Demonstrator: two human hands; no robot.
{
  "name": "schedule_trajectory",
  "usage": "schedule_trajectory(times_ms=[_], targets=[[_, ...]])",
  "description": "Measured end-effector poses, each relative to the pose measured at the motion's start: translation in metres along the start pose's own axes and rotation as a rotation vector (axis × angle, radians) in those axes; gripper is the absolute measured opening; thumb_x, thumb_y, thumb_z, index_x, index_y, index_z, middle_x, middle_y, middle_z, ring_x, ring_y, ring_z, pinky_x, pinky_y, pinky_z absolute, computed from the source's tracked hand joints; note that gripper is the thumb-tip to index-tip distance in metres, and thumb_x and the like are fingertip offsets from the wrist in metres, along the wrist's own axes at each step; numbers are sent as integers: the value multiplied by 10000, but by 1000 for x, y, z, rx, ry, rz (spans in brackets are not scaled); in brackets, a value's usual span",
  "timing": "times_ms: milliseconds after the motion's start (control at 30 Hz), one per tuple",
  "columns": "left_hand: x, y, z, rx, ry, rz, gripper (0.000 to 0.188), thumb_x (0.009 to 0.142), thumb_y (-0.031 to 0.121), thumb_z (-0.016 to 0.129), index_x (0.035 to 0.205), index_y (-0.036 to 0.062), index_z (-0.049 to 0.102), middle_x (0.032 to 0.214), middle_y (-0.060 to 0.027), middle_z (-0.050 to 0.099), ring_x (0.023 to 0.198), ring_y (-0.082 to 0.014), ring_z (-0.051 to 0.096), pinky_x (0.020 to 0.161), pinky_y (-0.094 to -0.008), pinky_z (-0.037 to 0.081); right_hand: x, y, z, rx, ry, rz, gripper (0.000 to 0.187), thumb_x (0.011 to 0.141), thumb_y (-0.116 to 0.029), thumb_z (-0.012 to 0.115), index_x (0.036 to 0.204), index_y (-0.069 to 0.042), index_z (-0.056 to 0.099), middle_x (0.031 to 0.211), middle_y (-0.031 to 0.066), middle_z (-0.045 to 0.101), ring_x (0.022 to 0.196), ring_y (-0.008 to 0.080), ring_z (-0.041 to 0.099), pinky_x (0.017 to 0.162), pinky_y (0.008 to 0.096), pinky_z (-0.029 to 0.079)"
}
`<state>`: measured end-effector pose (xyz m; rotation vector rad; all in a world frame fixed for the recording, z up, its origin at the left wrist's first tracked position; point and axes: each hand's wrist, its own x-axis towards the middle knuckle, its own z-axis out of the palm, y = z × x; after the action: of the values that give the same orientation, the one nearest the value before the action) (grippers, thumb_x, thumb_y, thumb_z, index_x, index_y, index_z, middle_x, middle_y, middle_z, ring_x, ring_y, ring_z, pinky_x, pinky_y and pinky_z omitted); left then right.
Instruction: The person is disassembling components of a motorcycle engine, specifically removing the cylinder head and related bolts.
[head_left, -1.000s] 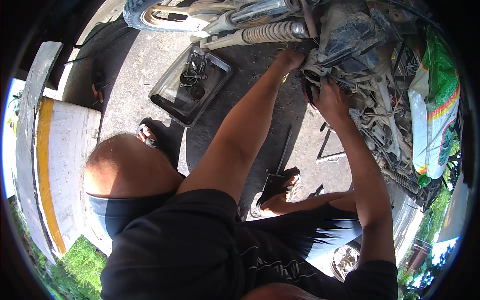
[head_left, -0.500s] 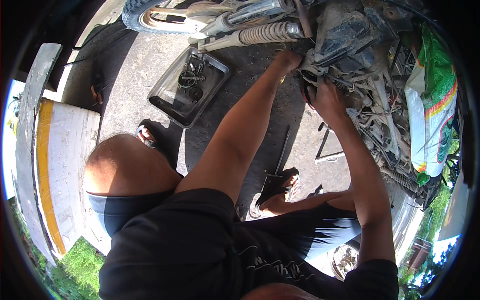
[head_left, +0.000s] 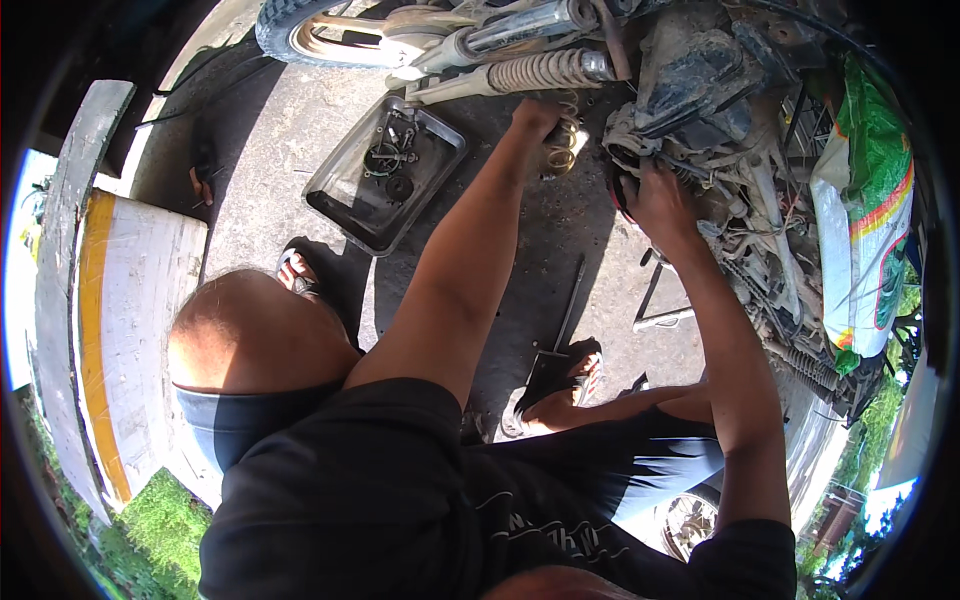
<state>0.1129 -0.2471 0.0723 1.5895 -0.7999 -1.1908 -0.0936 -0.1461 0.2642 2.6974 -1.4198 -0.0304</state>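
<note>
My left hand (head_left: 538,118) is beside the shock absorber's coil spring (head_left: 545,73), at the end of my outstretched arm. Just right of it is a loose coil of thin yellowish wire or tubing (head_left: 562,158); whether my fingers touch it I cannot tell, as they are hidden. My right hand (head_left: 662,205) is at the dirty motorcycle engine (head_left: 690,95), its fingers curled in at a dark round opening. A dark part with a red edge (head_left: 616,192) shows by those fingers, and what they grip is hidden.
A metal tray (head_left: 372,235) with small dark parts stands on the concrete left of my arm. A long-handled tool (head_left: 572,300) lies near my foot. A green and white sack (head_left: 868,210) hangs at the right, and a wheel (head_left: 290,35) is at the far left.
My left hand has drawn back leftward from the engine, and the yellowish coil behind it shows more fully. My right hand stays at the engine.
</note>
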Motion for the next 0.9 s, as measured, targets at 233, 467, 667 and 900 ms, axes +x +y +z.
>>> schedule_trajectory(times_ms=[233,467,667,900], targets=[[-24,-45,-104,581,299,-110,567,791,448,728,1173,30,703,1218,-249,681,1203,-349,638,1046,-438,495,1,1,-2,-29,5,0,333,933,-258,649,1061,49,641,997,283,658,925,435,677,807,506,556],[-47,14,-27,403,220,422,403,847,361,695,1025,0,722,959,-262,715,971,-418,703,874,-461,568,1,-1,4,-53,41,-27,327,924,-273,668,1002,44,667,954,282,665,888,435,681,777,505,558],[-68,73,21,514,-76,718,404,913,376,581,1042,15,709,1050,-255,705,1011,-440,675,900,-492,548,-1,2,4,-17,67,-62,327,914,-256,680,1007,57,665,921,288,667,861,439,681,762,507,552],[-87,71,25,623,-31,711,363,942,318,529,1045,10,691,1023,-231,704,997,-436,667,916,-510,538,2,6,11,-17,54,-37,328,893,-234,700,1012,67,653,903,291,666,830,451,679,744,510,553]])
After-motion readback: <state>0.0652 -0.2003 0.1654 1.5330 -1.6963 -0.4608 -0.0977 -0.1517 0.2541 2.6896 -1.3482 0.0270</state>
